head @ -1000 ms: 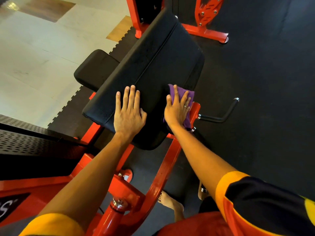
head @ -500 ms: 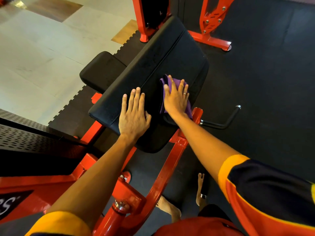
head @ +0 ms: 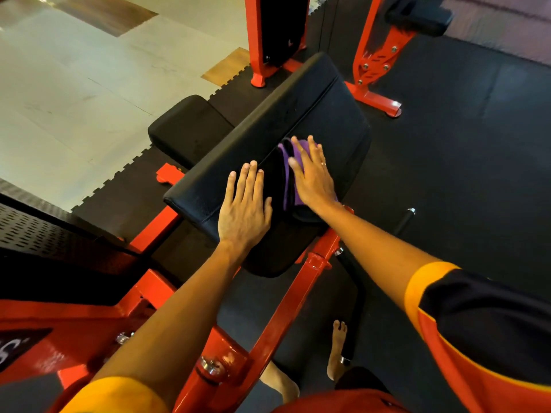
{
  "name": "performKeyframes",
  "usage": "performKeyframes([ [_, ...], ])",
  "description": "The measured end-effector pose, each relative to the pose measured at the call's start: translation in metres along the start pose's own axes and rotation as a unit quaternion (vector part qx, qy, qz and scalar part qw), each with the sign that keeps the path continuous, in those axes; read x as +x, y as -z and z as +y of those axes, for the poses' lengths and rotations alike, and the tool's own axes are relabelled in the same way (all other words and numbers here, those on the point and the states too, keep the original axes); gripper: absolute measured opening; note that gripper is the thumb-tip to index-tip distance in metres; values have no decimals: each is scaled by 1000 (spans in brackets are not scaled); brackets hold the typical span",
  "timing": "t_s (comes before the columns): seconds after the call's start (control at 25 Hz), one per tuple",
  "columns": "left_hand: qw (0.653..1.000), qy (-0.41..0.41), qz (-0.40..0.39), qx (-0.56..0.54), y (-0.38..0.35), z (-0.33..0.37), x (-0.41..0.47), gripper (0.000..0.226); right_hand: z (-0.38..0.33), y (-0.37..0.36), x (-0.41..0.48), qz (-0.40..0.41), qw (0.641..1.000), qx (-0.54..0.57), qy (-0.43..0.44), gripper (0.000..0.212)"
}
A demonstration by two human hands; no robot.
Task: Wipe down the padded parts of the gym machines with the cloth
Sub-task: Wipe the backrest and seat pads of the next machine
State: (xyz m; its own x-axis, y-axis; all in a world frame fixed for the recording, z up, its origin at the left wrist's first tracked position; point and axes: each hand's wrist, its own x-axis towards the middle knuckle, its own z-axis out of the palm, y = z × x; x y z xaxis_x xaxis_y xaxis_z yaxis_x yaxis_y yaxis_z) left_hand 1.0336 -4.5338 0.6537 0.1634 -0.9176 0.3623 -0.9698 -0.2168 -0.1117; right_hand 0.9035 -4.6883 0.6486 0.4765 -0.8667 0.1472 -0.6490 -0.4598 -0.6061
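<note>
One purple cloth [head: 287,177] lies under the right grip [head: 314,183], on the pad [head: 313,108].

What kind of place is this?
Most likely a gym: a red machine frame carries a black pad, interlocking rubber floor mats lie underneath, and the right hand presses a purple cloth on that pad.

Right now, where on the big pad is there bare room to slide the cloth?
The far half of the pad, beyond the right hand toward the red post, is bare. Left hand and cloth crowd the near end.
</note>
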Motion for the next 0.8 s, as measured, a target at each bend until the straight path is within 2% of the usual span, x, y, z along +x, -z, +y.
performKeyframes([
  [0.08,1000,9,6,-6,0,0,-1,61,-28,-10,1,10,999,19,-34,56],
  [0.16,1000,17,14,-17,-1,1,-1,60,-28,-15,-19,-2,999,-24,44,62],
  [0.24,999,21,15,-20,-4,-1,0,60,-2,-8,-38,-37,982,-94,157,68],
  [0.28,999,22,13,-22,-4,-1,0,60,13,-2,-40,-50,976,-117,179,68],
  [0.36,999,25,8,-22,-4,1,1,61,27,9,-32,-47,986,-106,117,65],
  [0.48,1000,28,6,-8,-7,1,1,62,-1,4,6,27,996,36,-72,56],
  [0.52,1000,29,7,-6,-7,1,2,62,-16,2,18,57,991,68,-98,53],
  [0.56,999,36,14,-9,-6,2,2,62,-29,-1,24,82,990,82,-85,50],
  [0.64,997,68,37,-29,-3,4,2,61,-40,-9,15,86,993,84,16,52],
  [0.72,990,116,62,-45,0,4,5,59,-26,-13,-10,35,988,41,143,60],
  [0.8,979,181,72,-55,5,8,9,59,6,-6,-14,-13,966,-25,255,63],
])
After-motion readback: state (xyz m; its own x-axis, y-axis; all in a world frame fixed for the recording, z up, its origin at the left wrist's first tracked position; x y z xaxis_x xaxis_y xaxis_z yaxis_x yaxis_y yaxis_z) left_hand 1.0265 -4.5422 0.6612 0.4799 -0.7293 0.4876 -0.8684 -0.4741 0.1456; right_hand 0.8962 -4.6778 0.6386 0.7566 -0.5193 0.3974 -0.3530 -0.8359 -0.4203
